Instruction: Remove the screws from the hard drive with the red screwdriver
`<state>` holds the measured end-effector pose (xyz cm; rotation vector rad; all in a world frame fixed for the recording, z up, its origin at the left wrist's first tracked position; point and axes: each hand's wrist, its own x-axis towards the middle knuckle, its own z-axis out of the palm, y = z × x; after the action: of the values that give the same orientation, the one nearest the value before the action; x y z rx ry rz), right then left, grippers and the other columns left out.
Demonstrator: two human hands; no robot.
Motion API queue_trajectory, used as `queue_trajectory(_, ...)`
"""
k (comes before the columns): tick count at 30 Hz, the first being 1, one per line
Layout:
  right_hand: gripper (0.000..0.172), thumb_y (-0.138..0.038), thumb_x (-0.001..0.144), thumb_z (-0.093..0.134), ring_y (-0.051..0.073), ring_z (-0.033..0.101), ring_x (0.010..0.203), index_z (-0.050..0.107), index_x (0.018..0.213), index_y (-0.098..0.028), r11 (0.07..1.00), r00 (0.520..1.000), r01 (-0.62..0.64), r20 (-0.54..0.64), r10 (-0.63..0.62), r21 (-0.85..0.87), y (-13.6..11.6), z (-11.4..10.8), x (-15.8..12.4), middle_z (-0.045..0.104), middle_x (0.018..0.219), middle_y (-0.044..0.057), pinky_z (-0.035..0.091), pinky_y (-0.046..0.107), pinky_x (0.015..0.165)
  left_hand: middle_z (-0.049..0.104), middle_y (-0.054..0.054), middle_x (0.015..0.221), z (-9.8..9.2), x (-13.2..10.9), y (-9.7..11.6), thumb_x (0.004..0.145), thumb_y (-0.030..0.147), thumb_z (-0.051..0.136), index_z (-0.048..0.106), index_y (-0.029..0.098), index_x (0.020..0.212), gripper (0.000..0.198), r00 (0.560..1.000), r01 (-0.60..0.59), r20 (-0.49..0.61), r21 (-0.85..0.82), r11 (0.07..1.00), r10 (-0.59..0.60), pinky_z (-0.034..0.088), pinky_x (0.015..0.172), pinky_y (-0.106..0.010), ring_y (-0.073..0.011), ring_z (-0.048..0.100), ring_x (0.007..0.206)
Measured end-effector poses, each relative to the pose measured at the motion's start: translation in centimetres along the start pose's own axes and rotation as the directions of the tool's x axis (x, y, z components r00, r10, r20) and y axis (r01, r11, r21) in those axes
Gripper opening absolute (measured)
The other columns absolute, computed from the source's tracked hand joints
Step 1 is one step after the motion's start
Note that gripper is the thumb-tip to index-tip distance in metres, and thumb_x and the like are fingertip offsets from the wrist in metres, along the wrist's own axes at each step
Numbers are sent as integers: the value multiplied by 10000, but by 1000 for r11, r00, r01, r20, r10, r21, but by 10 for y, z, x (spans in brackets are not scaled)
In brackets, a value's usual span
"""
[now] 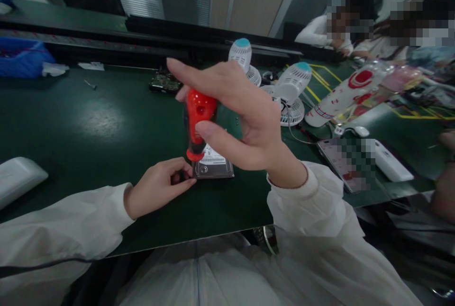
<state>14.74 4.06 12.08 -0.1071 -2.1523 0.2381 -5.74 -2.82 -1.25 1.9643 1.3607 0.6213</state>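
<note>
A red and black screwdriver stands upright on the near left corner of a silver hard drive that lies on the green table. My right hand grips the screwdriver's handle from the right, index finger stretched over its top and thumb against its side. My left hand rests on the table at the drive's left edge, fingers pinched round the screwdriver's shaft just above the tip.
A circuit board lies further back. Two small white fans stand to the right, beside a white and red bottle, a phone and a white device. A white object sits at far left. Other people sit at the back right.
</note>
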Motion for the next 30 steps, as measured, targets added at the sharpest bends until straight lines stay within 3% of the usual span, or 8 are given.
queue_trajectory(3, 418, -275, 970, 500, 122, 584, 983, 600, 1274, -5, 997, 999, -40, -5, 40, -71, -2, 0, 1, 716, 1049, 38, 538, 345, 969, 634, 29, 763, 0, 0, 1, 902, 386, 653, 637, 206, 876, 183, 1000, 0, 6, -7, 1000, 0, 413, 575, -268, -126, 556, 629)
queue_trajectory(6, 460, -201, 976, 350, 123, 580, 1165, 539, 1321, 39, 999, 998, -8, 59, 11, -49, -2, 0, 1, 694, 1235, 102, 501, 360, 1081, 634, 27, 764, -1, 0, 2, 908, 373, 642, 639, 206, 868, 172, 1000, -6, 15, -23, 1000, 6, 416, 582, -267, -128, 556, 641)
queue_trajectory(8, 443, -168, 959, 342, 116, 597, 1183, 534, 1316, 11, 998, 999, -9, 50, 12, -64, -1, 1, 1, 696, 1250, 90, 500, 372, 1102, 632, 27, 763, -1, 0, 2, 906, 366, 644, 638, 204, 861, 168, 1000, -5, 11, -13, 1000, 5, 414, 582, -266, -126, 553, 637)
queue_trajectory(12, 369, -288, 953, 542, 152, 610, 970, 632, 1232, -64, 993, 999, -16, -29, 12, -119, 2, 1, 0, 716, 1050, 44, 567, 371, 943, 628, 25, 763, -1, 1, 4, 902, 364, 646, 635, 198, 859, 172, 1000, -6, -3, 11, 1000, 6, 408, 577, -264, -122, 556, 624)
queue_trajectory(17, 490, -274, 1003, 273, 133, 577, 1263, 488, 1380, -48, 998, 992, -53, 112, 55, -26, 1, -2, -2, 622, 1388, 51, 468, 333, 1134, 625, 24, 753, -2, 0, 6, 905, 388, 645, 633, 198, 853, 197, 1000, -4, 5, 16, 1000, 4, 410, 574, -260, -125, 550, 623)
queue_trajectory(22, 429, -341, 1013, 432, 120, 594, 1004, 574, 1330, -91, 991, 999, -39, 31, 43, -129, -1, -1, -3, 693, 1193, 11, 541, 301, 983, 621, 25, 750, -2, 0, 6, 899, 384, 650, 635, 197, 851, 193, 1000, 0, 2, 3, 1000, 0, 404, 566, -260, -125, 541, 615)
queue_trajectory(26, 467, -215, 983, 309, 129, 587, 1226, 504, 1366, -33, 999, 990, -29, 135, 35, -45, 1, -2, 0, 667, 1303, 68, 470, 324, 1124, 622, 23, 759, -2, 0, 6, 907, 381, 640, 643, 199, 866, 187, 1000, -3, 17, -14, 1000, 4, 405, 574, -265, -129, 544, 630)
queue_trajectory(30, 358, -277, 969, 470, 119, 635, 1007, 597, 1251, -98, 999, 1000, 3, -3, -4, -41, 5, -1, 0, 724, 1180, 25, 534, 323, 986, 610, 26, 747, -2, 0, 6, 903, 376, 647, 635, 196, 854, 187, 1000, -12, 0, 0, 1000, 12, 397, 566, -263, -123, 540, 614)
